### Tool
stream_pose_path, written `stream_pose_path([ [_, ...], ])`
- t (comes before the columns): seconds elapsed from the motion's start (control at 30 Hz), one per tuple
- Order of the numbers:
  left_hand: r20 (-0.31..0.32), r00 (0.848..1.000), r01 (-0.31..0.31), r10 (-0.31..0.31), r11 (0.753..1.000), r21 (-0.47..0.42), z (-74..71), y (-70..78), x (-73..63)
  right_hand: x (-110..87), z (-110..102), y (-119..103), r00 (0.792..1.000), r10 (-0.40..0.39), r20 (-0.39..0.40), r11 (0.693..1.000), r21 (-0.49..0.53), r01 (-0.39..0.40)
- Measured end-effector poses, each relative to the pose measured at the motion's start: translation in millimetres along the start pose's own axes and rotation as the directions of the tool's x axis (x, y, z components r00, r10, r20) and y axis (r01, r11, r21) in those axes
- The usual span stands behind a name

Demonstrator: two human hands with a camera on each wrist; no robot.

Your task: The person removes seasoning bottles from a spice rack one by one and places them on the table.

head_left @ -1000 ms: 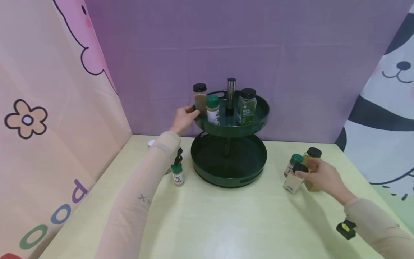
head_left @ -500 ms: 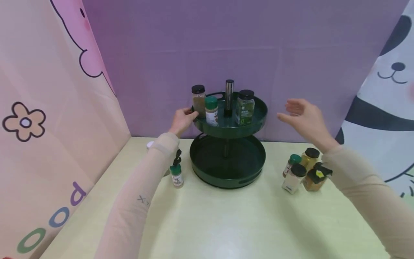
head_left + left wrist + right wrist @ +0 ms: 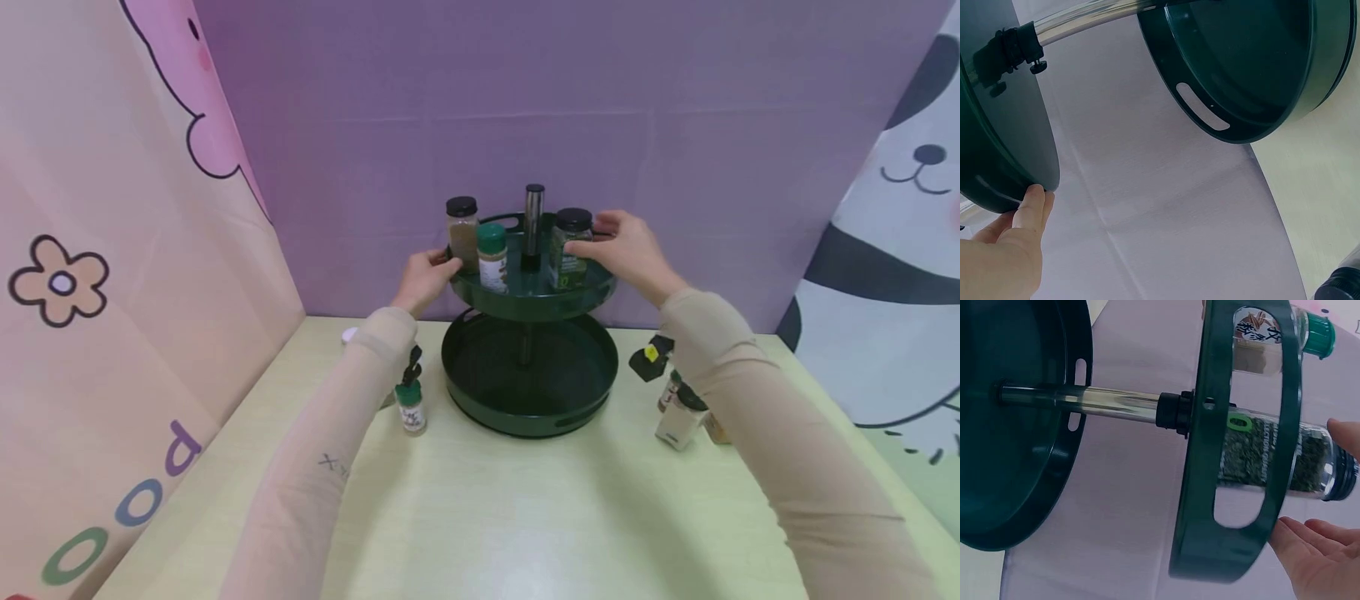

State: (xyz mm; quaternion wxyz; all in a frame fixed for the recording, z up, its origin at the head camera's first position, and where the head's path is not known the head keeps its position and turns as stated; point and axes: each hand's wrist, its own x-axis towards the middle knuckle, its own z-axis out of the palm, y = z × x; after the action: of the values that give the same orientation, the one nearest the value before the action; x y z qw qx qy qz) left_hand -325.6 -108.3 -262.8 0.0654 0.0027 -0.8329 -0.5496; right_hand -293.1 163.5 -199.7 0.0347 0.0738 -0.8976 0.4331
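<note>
A dark green two-tier turntable rack has an upper tray [image 3: 517, 308] and a wider lower tray [image 3: 528, 423] on a metal post. My left hand [image 3: 424, 282] pinches the upper tray's left rim; in the left wrist view its fingers [image 3: 1034, 203] lie on the tray's underside edge. At the other side, my right hand [image 3: 633, 252] is around the black-capped herb jar [image 3: 570, 260], its thumb near the cap and fingers [image 3: 1300, 544] spread by the rim. A brown spice jar [image 3: 462, 237] and a green-capped jar [image 3: 492, 265] stand on the same tray's left.
Another green-capped jar [image 3: 412, 411] stands on the table left of the rack. To the right, a pale spice jar [image 3: 679, 425] and other jars are partly covered by my right sleeve [image 3: 765, 417]. A purple cloth [image 3: 360, 192] hangs behind.
My right hand has left the jars on the right of the table, risen, and moved left to the herb jar on the upper tray. The left hand stays at the rim.
</note>
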Motion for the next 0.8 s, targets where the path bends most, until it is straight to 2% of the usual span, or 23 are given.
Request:
stream_pose_path([
  [0.43, 0.002, 1.0, 0.011, -0.011, 1.0, 0.01, 1.6, 3.2, -2.7, 14.2, 13.8, -2.2, 1.0, -0.019, 0.004, 0.999, -0.034, 0.019],
  [0.8, 0.006, 1.0, 0.011, -0.011, 1.0, 0.019, 5.4, 7.6, -4.4, 13.1, 12.5, 2.0, 1.0, -0.006, -0.018, 0.998, -0.057, 0.005],
])
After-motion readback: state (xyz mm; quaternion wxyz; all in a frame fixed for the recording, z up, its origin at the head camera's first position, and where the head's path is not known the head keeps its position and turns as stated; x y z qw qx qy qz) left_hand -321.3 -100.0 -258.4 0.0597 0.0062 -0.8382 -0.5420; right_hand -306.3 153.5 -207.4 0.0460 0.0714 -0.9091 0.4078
